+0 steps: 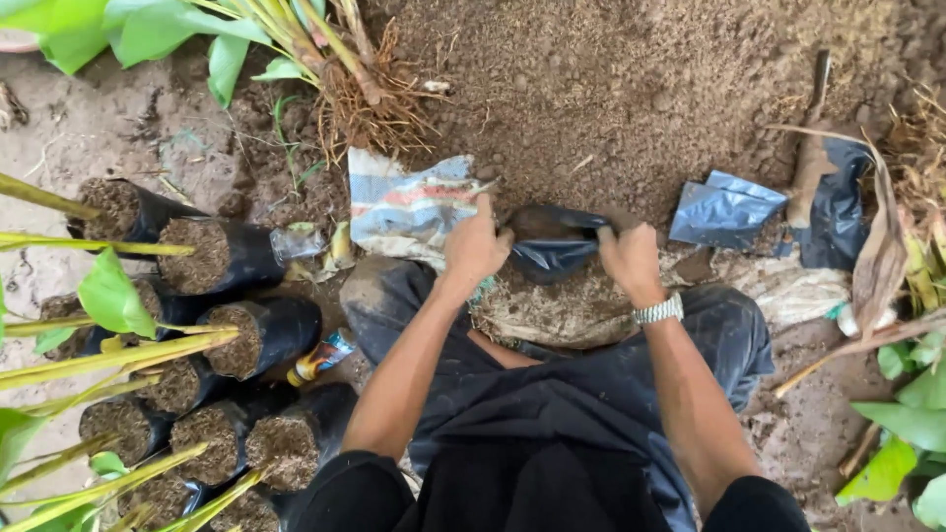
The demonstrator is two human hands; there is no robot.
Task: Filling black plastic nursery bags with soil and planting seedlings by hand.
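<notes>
Both my hands hold the rim of an empty black plastic grow bag (552, 241), stretching its mouth apart at the foot of a brown soil heap (631, 89). My left hand (476, 243) pinches the bag's left edge. My right hand (631, 258), with a metal watch on its wrist, pinches the right edge. The bag lies between my knees on a dirty cloth (552, 310) dusted with soil.
Several filled black bags with yellow-green stems (212, 256) lie stacked at the left. A striped sack (409, 202) is behind my left hand. Spare bags (726, 207) lie at the right, beside dry leaves. Uprooted plants with bare roots (370, 94) lie at the top.
</notes>
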